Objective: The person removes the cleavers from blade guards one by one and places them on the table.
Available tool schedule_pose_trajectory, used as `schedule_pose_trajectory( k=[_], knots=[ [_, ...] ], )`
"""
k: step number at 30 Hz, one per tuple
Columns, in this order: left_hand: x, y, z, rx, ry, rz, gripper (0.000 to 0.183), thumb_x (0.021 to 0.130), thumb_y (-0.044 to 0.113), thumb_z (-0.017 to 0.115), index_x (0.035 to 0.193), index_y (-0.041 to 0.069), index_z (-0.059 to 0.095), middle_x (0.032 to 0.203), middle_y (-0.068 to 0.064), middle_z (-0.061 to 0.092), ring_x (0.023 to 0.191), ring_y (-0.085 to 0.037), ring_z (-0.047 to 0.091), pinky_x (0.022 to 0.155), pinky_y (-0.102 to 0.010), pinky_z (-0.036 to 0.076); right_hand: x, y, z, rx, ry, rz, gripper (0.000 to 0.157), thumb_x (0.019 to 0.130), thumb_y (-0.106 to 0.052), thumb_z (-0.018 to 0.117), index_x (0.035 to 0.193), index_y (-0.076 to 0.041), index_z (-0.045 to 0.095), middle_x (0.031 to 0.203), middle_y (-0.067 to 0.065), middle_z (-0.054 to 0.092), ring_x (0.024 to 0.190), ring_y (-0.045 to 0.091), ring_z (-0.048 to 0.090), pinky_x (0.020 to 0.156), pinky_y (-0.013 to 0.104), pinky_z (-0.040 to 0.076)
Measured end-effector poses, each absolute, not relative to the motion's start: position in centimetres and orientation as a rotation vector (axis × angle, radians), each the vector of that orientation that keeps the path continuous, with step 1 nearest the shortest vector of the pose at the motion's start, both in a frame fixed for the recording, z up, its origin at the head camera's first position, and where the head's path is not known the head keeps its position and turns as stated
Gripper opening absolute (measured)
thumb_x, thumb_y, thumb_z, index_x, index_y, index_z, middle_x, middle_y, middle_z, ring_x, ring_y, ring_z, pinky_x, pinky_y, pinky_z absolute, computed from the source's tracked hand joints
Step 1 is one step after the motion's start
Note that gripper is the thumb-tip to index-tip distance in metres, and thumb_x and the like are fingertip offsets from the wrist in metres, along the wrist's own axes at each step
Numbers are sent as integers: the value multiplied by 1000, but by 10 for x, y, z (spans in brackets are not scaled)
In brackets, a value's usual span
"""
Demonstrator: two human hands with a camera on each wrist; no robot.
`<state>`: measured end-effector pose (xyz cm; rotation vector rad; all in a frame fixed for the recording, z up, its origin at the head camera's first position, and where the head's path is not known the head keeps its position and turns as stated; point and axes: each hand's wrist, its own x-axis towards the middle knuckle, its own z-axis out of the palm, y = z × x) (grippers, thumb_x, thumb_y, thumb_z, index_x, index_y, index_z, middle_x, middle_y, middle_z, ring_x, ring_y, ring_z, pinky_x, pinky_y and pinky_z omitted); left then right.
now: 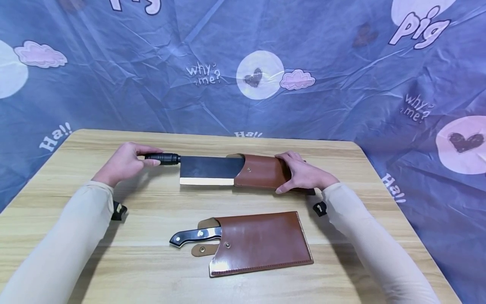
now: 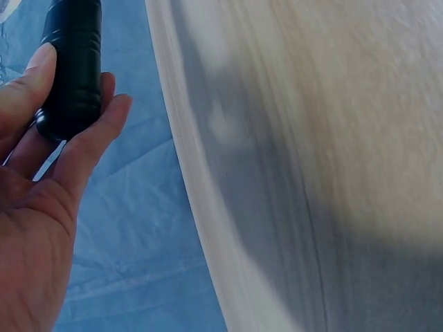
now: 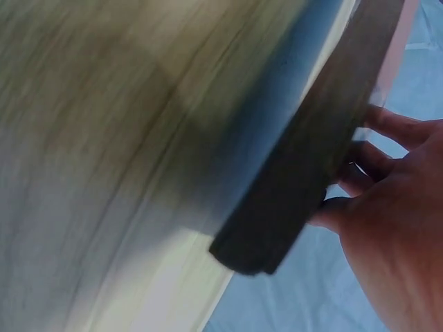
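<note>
In the head view a cleaver with a wide dark blade (image 1: 210,168) and a bright cutting edge spans the far part of the table. My left hand (image 1: 127,164) pinches its black ridged handle (image 1: 162,158) between thumb and fingers; the left wrist view shows the handle's rounded end (image 2: 73,83) there. The blade's front part is inside a brown leather sheath (image 1: 260,169), hidden from view. My right hand (image 1: 301,171) grips the sheath's closed end, thumb at the near edge and fingers at the far edge. A dark strip (image 3: 297,159) runs beside the right fingers in the right wrist view.
Nearer to me, a second brown leather sheath (image 1: 262,242) lies flat, with a black riveted knife handle (image 1: 197,235) and an unfastened snap strap (image 1: 205,250) at its left end. The wooden table (image 1: 152,270) meets a blue printed cloth (image 1: 212,109) behind.
</note>
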<state>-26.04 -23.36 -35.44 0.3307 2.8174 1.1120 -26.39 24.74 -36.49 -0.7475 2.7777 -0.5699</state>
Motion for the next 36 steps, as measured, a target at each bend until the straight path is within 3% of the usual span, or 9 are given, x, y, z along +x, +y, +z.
schedule_pose_trajectory(
  k=[3, 10, 16, 25, 32, 36],
  knots=[
    [-259, -236, -353, 328, 2834, 1109, 43, 78, 31, 69, 116, 15, 61, 117, -15, 57, 49, -15, 36, 35, -32, 32, -264, 249, -364, -736, 2784, -585, 110, 52, -58, 78, 137, -9, 28, 127, 5, 33, 118, 23, 27, 96, 44, 27],
    [-258, -238, -353, 293, 2845, 1125, 45, 76, 37, 69, 115, 15, 62, 115, -16, 57, 45, -15, 32, 35, -33, 32, -265, 255, -365, -695, 2771, -602, 112, 52, -57, 78, 138, -9, 26, 129, 8, 30, 119, 25, 26, 96, 46, 26],
    [-259, -240, -356, 278, 2840, 1155, 46, 77, 35, 69, 116, 13, 61, 116, -17, 56, 53, -17, 40, 46, -33, 37, -265, 264, -365, -635, 2783, -620, 113, 51, -55, 80, 138, -9, 25, 129, 9, 28, 120, 25, 25, 97, 45, 26],
    [-257, -255, -363, 206, 2795, 1211, 48, 78, 36, 68, 118, 12, 59, 117, -17, 55, 45, -13, 37, 39, -32, 38, -264, 284, -362, -533, 2811, -613, 114, 52, -56, 79, 139, -8, 23, 132, 11, 25, 121, 28, 23, 96, 49, 25],
    [-256, -264, -366, 197, 2843, 1212, 47, 78, 38, 67, 115, 10, 61, 113, -17, 58, 70, -25, 53, 53, -31, 41, -263, 300, -365, -478, 2816, -617, 115, 52, -56, 79, 140, -9, 22, 134, 13, 23, 122, 30, 21, 94, 52, 25],
    [-255, -268, -366, 198, 2850, 1199, 47, 78, 38, 67, 115, 10, 61, 113, -17, 58, 78, -26, 54, 59, -31, 42, -264, 309, -367, -442, 2819, -630, 114, 52, -57, 78, 140, -10, 23, 134, 13, 24, 121, 30, 21, 94, 52, 25]
  ],
)
